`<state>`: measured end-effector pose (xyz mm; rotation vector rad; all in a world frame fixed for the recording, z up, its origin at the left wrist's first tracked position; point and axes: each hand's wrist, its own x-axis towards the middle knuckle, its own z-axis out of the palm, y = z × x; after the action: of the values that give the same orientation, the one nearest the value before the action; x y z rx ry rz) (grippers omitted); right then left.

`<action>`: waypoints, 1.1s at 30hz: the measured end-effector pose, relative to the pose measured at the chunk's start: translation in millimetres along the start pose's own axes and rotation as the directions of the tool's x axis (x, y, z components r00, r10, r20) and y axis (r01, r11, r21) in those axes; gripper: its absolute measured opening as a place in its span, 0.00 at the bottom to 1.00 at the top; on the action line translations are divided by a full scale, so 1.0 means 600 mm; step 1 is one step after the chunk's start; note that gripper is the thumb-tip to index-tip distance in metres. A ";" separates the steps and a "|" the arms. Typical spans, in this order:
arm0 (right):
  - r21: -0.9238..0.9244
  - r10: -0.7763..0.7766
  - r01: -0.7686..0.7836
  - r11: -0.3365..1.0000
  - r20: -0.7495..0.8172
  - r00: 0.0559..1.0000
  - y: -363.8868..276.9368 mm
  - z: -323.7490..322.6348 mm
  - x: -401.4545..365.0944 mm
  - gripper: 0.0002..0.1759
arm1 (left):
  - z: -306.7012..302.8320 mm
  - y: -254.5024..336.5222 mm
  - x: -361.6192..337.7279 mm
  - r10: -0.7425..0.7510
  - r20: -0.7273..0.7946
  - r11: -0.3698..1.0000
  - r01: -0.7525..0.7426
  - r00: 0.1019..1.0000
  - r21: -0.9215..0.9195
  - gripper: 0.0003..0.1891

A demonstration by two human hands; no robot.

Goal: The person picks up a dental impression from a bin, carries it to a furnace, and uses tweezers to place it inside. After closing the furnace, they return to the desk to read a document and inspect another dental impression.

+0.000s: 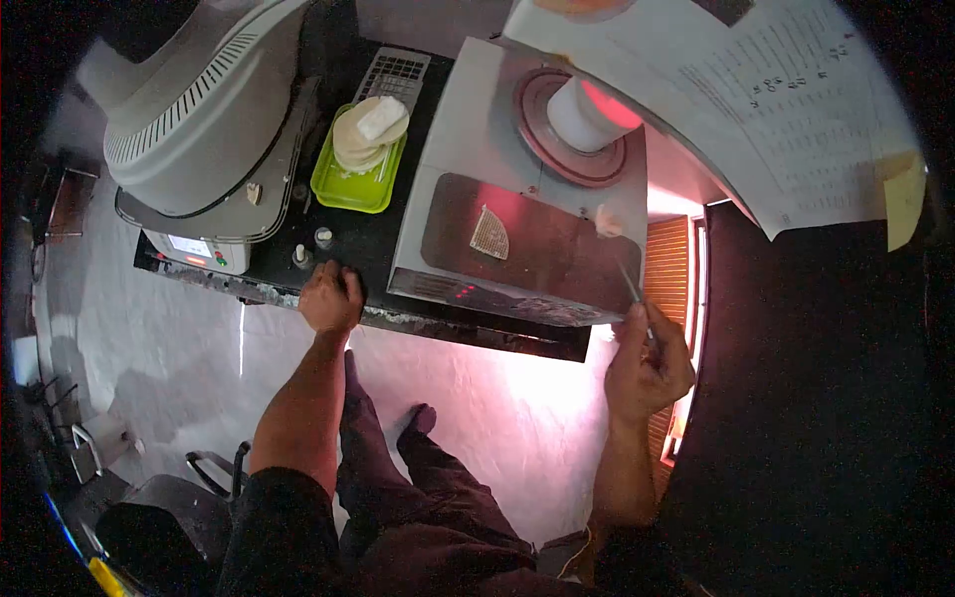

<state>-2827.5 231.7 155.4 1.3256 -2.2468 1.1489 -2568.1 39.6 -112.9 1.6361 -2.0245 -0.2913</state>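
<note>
My right hand (649, 368) pinches a thin metal tool with a narrow tip (631, 282) between thumb and fingers. The tip points up toward a small pale piece (607, 221) at the right end of the furnace's dark front plate (557, 254). Further left on that plate lies a wedge-shaped honeycomb tray (489, 234). My left hand (333, 297) rests at the front edge of the black table, its fingers curled in. Just beyond its knuckles stand two small jars, one with a white top (301, 256) and one grey (323, 237).
At left is a grey domed machine (199, 129) with a lit display (189, 246). A green tray (353, 189) holds round pale pads and a white block (381, 119). The furnace has a round base (527, 119) under a white cylinder (587, 114) glowing red. Printed sheets (786, 109) hang at upper right.
</note>
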 end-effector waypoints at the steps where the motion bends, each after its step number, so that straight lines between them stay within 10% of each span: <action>1: -0.009 -0.013 0.013 1.000 0.009 1.000 0.002 0.001 -0.008 0.08 | 0.000 0.002 0.000 -0.014 0.006 1.000 0.014 1.000 -0.001 0.11; 33: -0.025 -0.039 0.040 0.999 0.025 0.999 0.049 0.013 -0.059 0.08 | -0.001 -0.005 0.003 0.037 0.014 0.999 -0.037 0.999 0.009 0.12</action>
<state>-2831.8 254.4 114.9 1.3750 -2.2346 1.0925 -2565.8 37.3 -113.3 1.6040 -2.0670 -0.2811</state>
